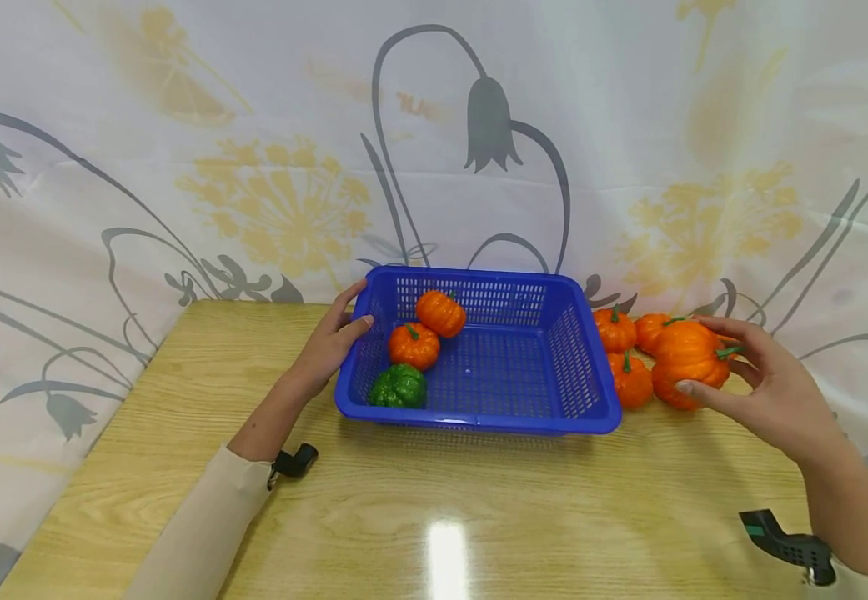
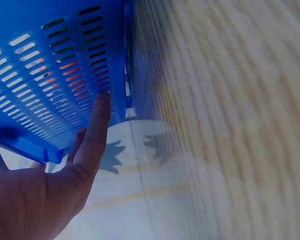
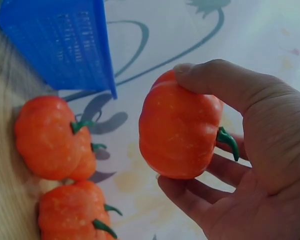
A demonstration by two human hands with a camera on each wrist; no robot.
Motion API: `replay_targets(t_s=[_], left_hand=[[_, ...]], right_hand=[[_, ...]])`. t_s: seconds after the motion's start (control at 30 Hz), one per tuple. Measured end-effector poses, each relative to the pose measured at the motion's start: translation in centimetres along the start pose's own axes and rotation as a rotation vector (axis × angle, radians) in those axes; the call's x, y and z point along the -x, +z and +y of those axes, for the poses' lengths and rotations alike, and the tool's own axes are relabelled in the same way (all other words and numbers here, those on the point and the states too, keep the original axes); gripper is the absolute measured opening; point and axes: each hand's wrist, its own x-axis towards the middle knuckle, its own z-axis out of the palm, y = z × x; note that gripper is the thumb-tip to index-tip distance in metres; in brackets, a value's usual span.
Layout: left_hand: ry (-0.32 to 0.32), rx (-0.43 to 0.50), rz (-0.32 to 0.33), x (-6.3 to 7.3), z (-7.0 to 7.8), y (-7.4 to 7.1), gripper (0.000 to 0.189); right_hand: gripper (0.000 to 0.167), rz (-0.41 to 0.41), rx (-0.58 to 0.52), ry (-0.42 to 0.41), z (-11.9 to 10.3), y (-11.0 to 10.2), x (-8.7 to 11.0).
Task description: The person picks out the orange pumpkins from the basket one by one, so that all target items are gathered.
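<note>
Both of my hands are occupied, well apart across the head view. Left of centre, my left hand (image 1: 324,346) holds the left rim of a rectangular blue plastic basket with slotted walls (image 1: 479,420), thumb over the edge and fingers outside, nearly closed up on the wall; the left wrist view shows one finger lying straight against the slots.

The basket sits mid-frame on a pale wood-grain table (image 1: 373,508). Along its left side lie a glossy, ribbed green pumpkin (image 1: 398,387) nearest me, a round orange pumpkin with a green stem (image 1: 413,347) beyond it, and a second ribbed orange pumpkin (image 1: 439,315) towards the back.

Right of the basket stand a rear-left orange pumpkin (image 1: 614,332), a front orange pumpkin (image 1: 631,383) and a rear-right orange pumpkin (image 1: 649,331), close together. The right wrist view shows four stems there, so one more is probably hidden from above.

At the right of the frame, my right hand (image 1: 779,392) is half open round a ribbed, green-stemmed orange pumpkin (image 1: 689,358), thumb on one side, fingers opposite, stem towards the palm.

I judge the step in hand to be lifting this pumpkin off the group. The next move probably calls for a firm grip and enough height to clear the basket's right rim, with my left hand steadying it.
</note>
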Motion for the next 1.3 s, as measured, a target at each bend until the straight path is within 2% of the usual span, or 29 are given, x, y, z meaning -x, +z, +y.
replay_targets(t_s=[0.43,0.63,0.9,1.3], left_hand=[[-0.011,-0.013,0.004,0.1,0.6,0.1,0.064],[-0.010,-0.016,0.001,0.1,0.5,0.0,0.064],[-0.014,-0.012,0.006,0.2,0.4,0.1,0.064],[-0.015,-0.009,0.001,0.2,0.4,0.1,0.065]], right_hand=[[0.081,0.036,0.081,0.076,3.4,-1.5,0.1],[0.083,0.080,0.119,0.098,4.6,-2.1,0.4],[0.083,0.120,0.183,0.207,6.0,-2.7,0.5],[0.101,0.074,0.245,0.407,8.1,-3.3,0.7]])
